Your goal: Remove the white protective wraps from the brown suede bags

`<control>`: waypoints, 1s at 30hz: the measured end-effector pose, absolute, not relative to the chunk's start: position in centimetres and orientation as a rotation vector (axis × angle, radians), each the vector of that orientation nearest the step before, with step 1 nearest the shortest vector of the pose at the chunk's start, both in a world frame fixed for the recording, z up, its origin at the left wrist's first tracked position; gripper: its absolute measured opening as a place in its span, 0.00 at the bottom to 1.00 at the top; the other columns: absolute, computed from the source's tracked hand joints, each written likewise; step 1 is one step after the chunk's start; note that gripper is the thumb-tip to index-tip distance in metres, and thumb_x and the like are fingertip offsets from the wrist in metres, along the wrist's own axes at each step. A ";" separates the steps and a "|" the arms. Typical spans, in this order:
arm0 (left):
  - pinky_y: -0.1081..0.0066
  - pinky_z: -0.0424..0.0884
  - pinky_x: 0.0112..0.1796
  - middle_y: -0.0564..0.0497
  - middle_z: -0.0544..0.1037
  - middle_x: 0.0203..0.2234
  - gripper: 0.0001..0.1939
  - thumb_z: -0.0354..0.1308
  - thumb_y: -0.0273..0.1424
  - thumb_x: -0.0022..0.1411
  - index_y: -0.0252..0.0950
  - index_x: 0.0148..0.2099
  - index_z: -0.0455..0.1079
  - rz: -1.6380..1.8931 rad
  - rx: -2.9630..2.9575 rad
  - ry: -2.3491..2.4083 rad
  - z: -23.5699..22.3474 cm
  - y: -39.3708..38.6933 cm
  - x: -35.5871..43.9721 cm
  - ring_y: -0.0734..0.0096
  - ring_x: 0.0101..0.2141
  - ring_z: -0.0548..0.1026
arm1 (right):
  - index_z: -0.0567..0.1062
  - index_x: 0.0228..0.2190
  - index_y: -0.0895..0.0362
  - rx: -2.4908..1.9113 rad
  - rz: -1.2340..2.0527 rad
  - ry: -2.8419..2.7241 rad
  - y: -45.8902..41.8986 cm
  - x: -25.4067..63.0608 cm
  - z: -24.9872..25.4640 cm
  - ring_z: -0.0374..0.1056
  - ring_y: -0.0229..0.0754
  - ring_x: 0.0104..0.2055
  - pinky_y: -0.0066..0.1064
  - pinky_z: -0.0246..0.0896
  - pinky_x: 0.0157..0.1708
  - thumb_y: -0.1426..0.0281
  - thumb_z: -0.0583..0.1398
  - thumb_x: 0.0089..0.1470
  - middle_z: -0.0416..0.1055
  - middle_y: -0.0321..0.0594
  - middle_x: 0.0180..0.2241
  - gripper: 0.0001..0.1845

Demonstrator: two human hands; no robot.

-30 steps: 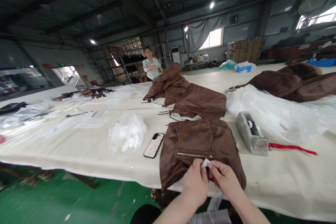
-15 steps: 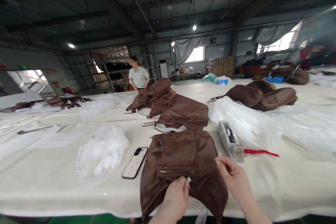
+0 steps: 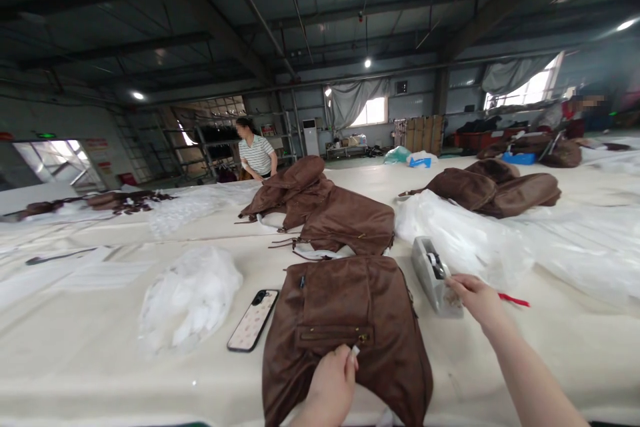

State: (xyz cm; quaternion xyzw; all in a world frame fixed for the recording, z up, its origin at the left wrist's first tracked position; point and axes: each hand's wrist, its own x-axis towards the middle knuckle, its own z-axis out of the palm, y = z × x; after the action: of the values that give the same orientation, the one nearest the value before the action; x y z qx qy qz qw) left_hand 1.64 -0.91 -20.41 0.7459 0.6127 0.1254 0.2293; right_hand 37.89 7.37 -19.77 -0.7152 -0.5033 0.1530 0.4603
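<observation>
Okay, far left, white paper sheets on the cream-covered table. Next, a clear plastic bag with white stuff inside, then a patterned phone; at the table's far side stands a person in a striped top. Front brown bag lies pocket-up at the near edge, just beside the phone. Left hand is over it, thumb and forefinger clamped on a small white piece, just below the zipped pocket. Brown bags in a row run behind. Then a grey tape dispenser, upright, near the bag's right side. Right hand has its fingertips at the dispenser's near end; can't tell if they grip tape. White plastic sheeting behind, red strip past the hand, more brown bags farther right.
</observation>
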 end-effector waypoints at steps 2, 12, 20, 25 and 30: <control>0.71 0.63 0.38 0.47 0.77 0.34 0.16 0.40 0.26 0.66 0.35 0.37 0.70 0.352 2.049 1.682 -20.6 -0.8 1.6 0.67 0.36 0.74 | 0.80 0.27 0.55 -1.712 0.271 -1.211 6.3 37.4 -20.2 0.70 0.53 0.43 0.39 0.64 0.44 0.50 0.57 0.41 0.76 0.47 0.41 0.23; 0.72 0.63 0.39 0.49 0.78 0.33 0.15 0.42 0.28 0.66 0.36 0.36 0.70 0.444 2.007 1.626 -20.6 -0.8 1.4 0.68 0.36 0.74 | 0.76 0.29 0.54 -1.629 0.702 -0.977 3.5 36.7 -22.9 0.74 0.52 0.30 0.38 0.66 0.31 0.49 0.59 0.43 0.77 0.43 0.25 0.21; 0.72 0.63 0.36 0.49 0.76 0.28 0.16 0.41 0.27 0.66 0.36 0.31 0.69 0.414 1.995 1.608 -18.6 -1.8 1.8 0.68 0.33 0.74 | 0.75 0.28 0.54 -1.796 0.646 -0.992 1.3 35.8 -23.4 0.73 0.51 0.29 0.38 0.64 0.30 0.51 0.60 0.42 0.77 0.43 0.24 0.19; 0.71 0.63 0.37 0.49 0.75 0.30 0.14 0.40 0.28 0.67 0.36 0.35 0.66 0.439 2.033 1.611 -18.8 -2.6 1.9 0.68 0.34 0.73 | 0.71 0.24 0.56 -1.276 1.220 -1.128 -1.6 26.1 -20.9 0.65 0.37 0.20 0.28 0.60 0.24 0.51 0.63 0.45 0.71 0.36 0.20 0.20; 0.70 0.64 0.36 0.48 0.75 0.31 0.13 0.40 0.30 0.67 0.36 0.37 0.65 0.387 2.055 1.628 -19.1 -3.1 1.8 0.66 0.34 0.73 | 0.68 0.20 0.57 -1.088 1.535 -1.217 -2.4 18.6 -20.5 0.55 0.30 0.14 0.24 0.48 0.16 0.49 0.63 0.44 0.65 0.31 0.14 0.24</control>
State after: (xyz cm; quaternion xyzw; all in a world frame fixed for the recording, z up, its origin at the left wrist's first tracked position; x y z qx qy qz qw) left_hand 1.84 -3.05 -19.07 0.7521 0.5959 0.1415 0.2434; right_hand 18.57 -2.42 -20.48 -0.4372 -0.4891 0.6166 0.4353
